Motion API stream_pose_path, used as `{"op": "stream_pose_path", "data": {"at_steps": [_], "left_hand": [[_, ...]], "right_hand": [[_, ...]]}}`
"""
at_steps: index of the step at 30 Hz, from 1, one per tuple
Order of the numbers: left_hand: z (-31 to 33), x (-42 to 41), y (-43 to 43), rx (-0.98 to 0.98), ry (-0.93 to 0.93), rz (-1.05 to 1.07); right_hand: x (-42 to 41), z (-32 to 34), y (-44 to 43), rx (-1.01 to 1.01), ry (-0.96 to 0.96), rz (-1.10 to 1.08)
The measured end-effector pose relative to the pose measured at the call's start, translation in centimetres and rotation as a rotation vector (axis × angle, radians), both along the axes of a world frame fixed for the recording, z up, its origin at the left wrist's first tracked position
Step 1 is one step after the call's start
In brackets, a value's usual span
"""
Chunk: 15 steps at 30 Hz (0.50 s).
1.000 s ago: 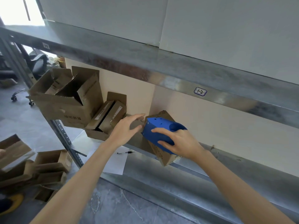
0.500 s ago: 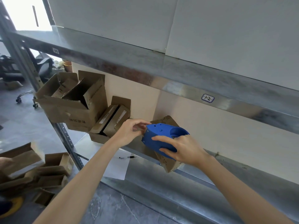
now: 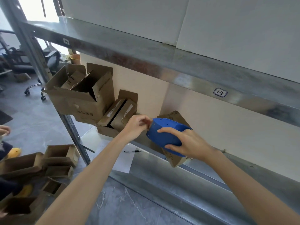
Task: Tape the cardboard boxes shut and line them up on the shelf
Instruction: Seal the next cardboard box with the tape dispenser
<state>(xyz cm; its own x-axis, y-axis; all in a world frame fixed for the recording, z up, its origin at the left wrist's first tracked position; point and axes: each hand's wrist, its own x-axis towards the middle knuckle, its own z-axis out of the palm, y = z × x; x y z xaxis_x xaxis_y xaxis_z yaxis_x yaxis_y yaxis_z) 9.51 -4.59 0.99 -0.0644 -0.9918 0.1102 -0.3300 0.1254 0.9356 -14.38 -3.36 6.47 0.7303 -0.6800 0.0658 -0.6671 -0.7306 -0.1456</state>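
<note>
steel shelf (image 3: pixel 259 164), small box (image 3: pixel 176 161) tilted at its front edge under the blue dispenser (image 3: pixel 164 132). right hand (image 3: pixel 190 145) wraps the dispenser, left hand (image 3: pixel 138 127) pinches at its nose, on tape or not i can't tell. press hard and that box could slide off. big box (image 3: pixel 84 103) gapes, cardboard inside; mid box (image 3: pixel 120 111) holds flat packs.

One head-worn wide-angle view. Faces forward and down, rolled, so the shelf (image 3: pixel 162 181) runs from 9 toward 4 o'clock. Close in: forearms enter from 6 o'clock, left hand (image 3: pixel 136 127) and right hand (image 3: pixel 190 143) meet at centre by the blue tape dispenser (image 3: pixel 164 133). Floor (image 3: pixel 123 207) at 7 o'clock.
</note>
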Motion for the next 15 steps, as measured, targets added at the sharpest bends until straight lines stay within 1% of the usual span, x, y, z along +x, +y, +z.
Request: {"op": "stream_pose_path", "data": {"at_steps": [3,9,15], "left_hand": [[-0.1,-0.7,0.5,0.032,0.047,0.014],[-0.9,-2.3,0.7,0.042,0.037,0.056],[-1.1,-3.0,1.5,0.063,0.037,0.009]], "right_hand": [[-0.3,0.2,0.3,0.021,0.017,0.016],[-1.3,0.3,0.7,-0.023,0.072,-0.008],[-2.5,-0.2,1.4,-0.004,0.064,0.003]]}}
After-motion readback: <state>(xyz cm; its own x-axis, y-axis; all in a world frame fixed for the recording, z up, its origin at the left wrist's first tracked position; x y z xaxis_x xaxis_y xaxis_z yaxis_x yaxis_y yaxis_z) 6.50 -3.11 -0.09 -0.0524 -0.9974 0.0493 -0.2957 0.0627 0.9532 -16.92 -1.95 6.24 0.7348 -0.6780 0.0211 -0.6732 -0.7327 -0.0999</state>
